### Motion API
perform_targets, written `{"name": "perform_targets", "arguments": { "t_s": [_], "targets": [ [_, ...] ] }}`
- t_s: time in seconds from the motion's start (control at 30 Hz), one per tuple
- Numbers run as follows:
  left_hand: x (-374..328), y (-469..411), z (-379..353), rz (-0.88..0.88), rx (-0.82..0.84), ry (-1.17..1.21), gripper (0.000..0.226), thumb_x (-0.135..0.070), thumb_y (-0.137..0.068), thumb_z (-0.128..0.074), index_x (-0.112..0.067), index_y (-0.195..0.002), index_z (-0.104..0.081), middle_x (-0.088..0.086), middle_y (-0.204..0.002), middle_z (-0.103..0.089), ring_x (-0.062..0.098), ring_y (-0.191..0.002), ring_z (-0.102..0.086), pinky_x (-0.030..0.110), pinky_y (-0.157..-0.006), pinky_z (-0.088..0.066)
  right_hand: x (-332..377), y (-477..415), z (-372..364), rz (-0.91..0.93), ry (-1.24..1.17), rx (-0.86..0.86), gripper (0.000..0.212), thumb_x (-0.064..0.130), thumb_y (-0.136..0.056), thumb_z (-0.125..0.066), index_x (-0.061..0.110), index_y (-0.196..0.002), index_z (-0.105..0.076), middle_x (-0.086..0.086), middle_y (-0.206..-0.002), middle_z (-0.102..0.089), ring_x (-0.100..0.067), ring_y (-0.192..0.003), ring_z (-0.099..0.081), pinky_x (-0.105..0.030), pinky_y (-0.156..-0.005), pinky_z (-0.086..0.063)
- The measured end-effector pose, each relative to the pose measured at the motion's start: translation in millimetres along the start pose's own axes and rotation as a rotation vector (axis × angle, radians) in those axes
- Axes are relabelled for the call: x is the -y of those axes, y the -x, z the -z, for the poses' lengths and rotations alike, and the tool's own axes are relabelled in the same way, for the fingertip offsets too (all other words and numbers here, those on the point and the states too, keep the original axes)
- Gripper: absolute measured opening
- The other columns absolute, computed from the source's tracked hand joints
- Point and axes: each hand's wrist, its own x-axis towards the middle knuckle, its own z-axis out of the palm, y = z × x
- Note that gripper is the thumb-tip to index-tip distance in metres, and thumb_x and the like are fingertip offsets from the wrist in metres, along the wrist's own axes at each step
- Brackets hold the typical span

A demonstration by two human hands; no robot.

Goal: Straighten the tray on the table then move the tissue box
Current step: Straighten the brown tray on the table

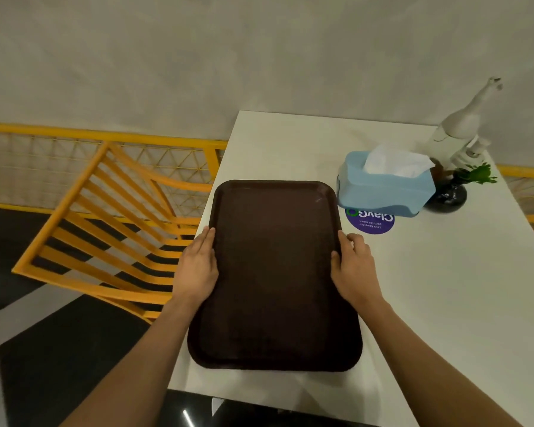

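Note:
A dark brown rectangular tray (275, 272) lies flat on the white table (429, 288), along the table's left edge, its long sides running away from me. My left hand (198, 266) rests against the tray's left rim with fingers together. My right hand (353, 266) curls over the right rim. A light blue tissue box (383, 189) with a white tissue sticking out stands just beyond the tray's far right corner, apart from both hands.
A purple round sticker (372, 223) lies on the table partly under the tissue box. Behind the box stand a dark vase with a green plant (450, 195) and a white spray bottle (457, 131). A yellow slatted chair (111, 229) stands left of the table.

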Motion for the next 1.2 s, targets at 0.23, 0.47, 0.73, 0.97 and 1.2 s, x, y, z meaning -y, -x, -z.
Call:
{"name": "perform_targets", "arguments": {
  "t_s": [0.23,0.47,0.73,0.97,1.2],
  "targets": [
    [7,-13,5,0.007,-0.073,-0.015,0.047,-0.022,-0.105,-0.045,-0.010,-0.151,-0.047,0.010,-0.150,-0.055,0.024,-0.139,-0.050,0.041,-0.117,-0.039,11,-1,-10,-0.108,0.075,0.003,0.051,0.031,-0.106,-0.038,0.016,-0.155,-0.031,-0.010,-0.132,-0.057,-0.030,-0.118,-0.057,-0.053,-0.104,-0.040],
    [28,-44,16,-0.053,-0.062,0.045,0.045,-0.021,-0.104,-0.049,-0.007,-0.146,-0.054,0.011,-0.144,-0.060,0.025,-0.134,-0.056,0.042,-0.112,-0.044,33,-8,-18,-0.143,0.102,-0.023,0.050,0.033,-0.108,-0.028,0.016,-0.155,-0.033,-0.012,-0.128,-0.064,-0.033,-0.114,-0.060,-0.055,-0.101,-0.040],
    [31,-81,17,-0.085,-0.012,0.157,0.049,-0.018,-0.104,-0.045,-0.010,-0.153,-0.045,0.010,-0.152,-0.052,0.025,-0.140,-0.048,0.039,-0.117,-0.039,45,-41,-17,-0.184,0.047,-0.008,0.049,0.029,-0.108,-0.033,0.016,-0.155,-0.031,-0.017,-0.130,-0.062,-0.037,-0.111,-0.063,-0.051,-0.094,-0.052],
    [28,-79,9,-0.066,-0.045,0.204,0.045,-0.015,-0.105,-0.047,-0.007,-0.149,-0.049,0.011,-0.150,-0.054,0.027,-0.141,-0.044,0.037,-0.119,-0.035,42,-42,-17,-0.207,0.116,-0.046,0.049,0.032,-0.108,-0.033,0.022,-0.155,-0.033,-0.014,-0.119,-0.068,-0.034,-0.099,-0.067,-0.043,-0.081,-0.054],
    [24,-83,10,-0.037,-0.049,0.280,0.043,-0.015,-0.104,-0.050,-0.007,-0.146,-0.053,0.012,-0.146,-0.058,0.027,-0.139,-0.048,0.038,-0.117,-0.039,40,-46,-15,-0.192,0.116,-0.035,0.049,0.031,-0.108,-0.034,0.020,-0.155,-0.032,-0.014,-0.122,-0.067,-0.034,-0.101,-0.067,-0.044,-0.083,-0.054]
  ]
}}
